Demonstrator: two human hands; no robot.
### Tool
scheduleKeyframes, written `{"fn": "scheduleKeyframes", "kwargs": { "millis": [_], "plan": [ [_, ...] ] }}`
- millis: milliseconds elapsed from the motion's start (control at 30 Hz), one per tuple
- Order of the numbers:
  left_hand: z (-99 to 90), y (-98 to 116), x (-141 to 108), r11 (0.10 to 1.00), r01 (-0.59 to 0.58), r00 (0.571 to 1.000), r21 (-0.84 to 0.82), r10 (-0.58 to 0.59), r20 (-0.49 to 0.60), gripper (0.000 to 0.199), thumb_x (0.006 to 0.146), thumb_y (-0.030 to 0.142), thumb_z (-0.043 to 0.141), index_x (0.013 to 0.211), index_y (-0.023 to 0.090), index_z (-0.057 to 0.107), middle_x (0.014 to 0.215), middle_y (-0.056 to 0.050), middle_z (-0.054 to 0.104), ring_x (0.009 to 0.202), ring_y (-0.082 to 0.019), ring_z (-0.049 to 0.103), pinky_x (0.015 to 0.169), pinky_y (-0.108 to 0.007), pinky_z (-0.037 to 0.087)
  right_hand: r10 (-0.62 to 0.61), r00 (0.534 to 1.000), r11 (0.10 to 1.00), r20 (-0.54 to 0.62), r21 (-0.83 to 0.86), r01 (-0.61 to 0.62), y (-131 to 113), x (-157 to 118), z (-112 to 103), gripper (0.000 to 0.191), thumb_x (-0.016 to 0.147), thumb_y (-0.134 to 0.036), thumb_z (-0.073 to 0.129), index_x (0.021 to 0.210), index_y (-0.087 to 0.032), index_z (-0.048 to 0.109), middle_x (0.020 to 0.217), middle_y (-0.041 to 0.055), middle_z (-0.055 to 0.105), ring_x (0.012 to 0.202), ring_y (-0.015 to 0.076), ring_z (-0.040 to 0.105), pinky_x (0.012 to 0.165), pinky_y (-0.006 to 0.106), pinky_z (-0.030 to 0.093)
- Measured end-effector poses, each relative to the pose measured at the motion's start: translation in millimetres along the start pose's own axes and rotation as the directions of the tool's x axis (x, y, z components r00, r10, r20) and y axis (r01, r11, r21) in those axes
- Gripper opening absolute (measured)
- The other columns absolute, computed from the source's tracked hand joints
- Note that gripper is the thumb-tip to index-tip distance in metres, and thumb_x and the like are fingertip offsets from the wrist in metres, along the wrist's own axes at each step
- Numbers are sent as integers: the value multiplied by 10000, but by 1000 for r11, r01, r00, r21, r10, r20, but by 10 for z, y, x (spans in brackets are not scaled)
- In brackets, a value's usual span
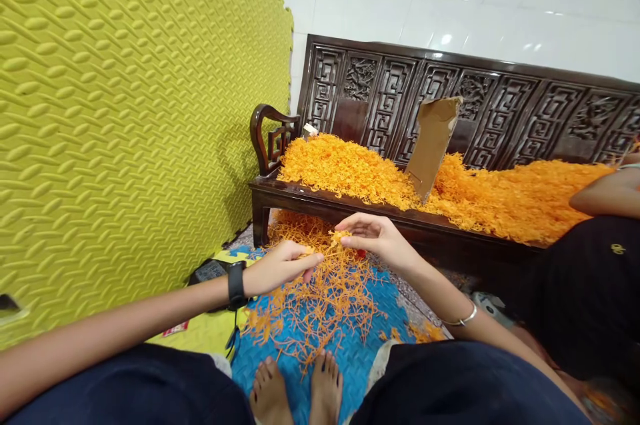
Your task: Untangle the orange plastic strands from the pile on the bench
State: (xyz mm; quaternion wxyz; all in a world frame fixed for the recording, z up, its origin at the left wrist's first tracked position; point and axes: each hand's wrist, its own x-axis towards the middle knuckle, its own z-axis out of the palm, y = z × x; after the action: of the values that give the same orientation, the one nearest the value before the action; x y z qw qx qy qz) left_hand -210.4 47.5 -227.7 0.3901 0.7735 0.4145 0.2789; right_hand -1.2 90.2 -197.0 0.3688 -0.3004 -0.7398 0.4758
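Observation:
My left hand (283,266) and my right hand (373,236) meet in front of me, both pinching a small tuft of orange strands (336,238). Thin orange strands hang from the tuft down toward a loose pile of orange strands (320,298) spread on the blue floor mat (360,352). A black watch sits on my left wrist and a silver bangle on my right. My bare feet (297,392) rest on the mat just below the pile.
A dark carved wooden bench (300,195) stands ahead, heaped with orange strands (450,188) and a leaning piece of cardboard (433,142). A yellow-green foam mat (125,112) stands on the left. Another person's arm (605,195) and dark clothing are at the right edge.

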Motion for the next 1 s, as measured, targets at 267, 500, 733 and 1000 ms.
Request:
{"fn": "scheduleKeyframes", "kwargs": {
  "millis": [267, 500, 733, 1000],
  "plan": [
    [-22, 54, 2, 999, -31, 999, -13, 31, -27, 443, 855, 463, 370, 585, 135, 494, 487, 55, 360, 456, -69, 312, 455, -202, 245, 23, 995, 1000, -100, -17, -24, -19, -50, -83, 282, 579, -230, 751, 836, -165, 655, 782, 29, 660, 699, 115, 622, 704, 258, 511],
    [-29, 55, 15, 990, -4, 1000, -139, 2, -9, 443, 847, 469, 386, 563, 141, 477, 422, 78, 290, 398, -57, 243, 404, -200, 180, -11, 992, 1000, -129, -3, 11, -105, -92, -102, 194, 601, -217, 731, 770, -157, 657, 687, 20, 651, 613, 116, 618, 634, 261, 520],
    [-58, 125, -21, 988, -20, 1000, -155, 21, 6, 429, 852, 454, 396, 573, 138, 478, 416, 83, 283, 386, -48, 234, 398, -197, 164, 50, 998, 979, -50, 199, -39, -13, -102, -145, 219, 606, -224, 730, 806, -162, 669, 663, 14, 648, 590, 99, 604, 609, 241, 496],
    [-46, 128, -34, 988, -43, 999, -147, 46, 14, 411, 853, 445, 394, 592, 139, 476, 431, 82, 295, 396, -50, 239, 404, -199, 179, 138, 990, 907, 2, 401, -127, 57, -67, -161, 188, 541, -237, 755, 694, -192, 655, 709, 1, 633, 633, 97, 585, 689, 263, 487]
  ]
}}
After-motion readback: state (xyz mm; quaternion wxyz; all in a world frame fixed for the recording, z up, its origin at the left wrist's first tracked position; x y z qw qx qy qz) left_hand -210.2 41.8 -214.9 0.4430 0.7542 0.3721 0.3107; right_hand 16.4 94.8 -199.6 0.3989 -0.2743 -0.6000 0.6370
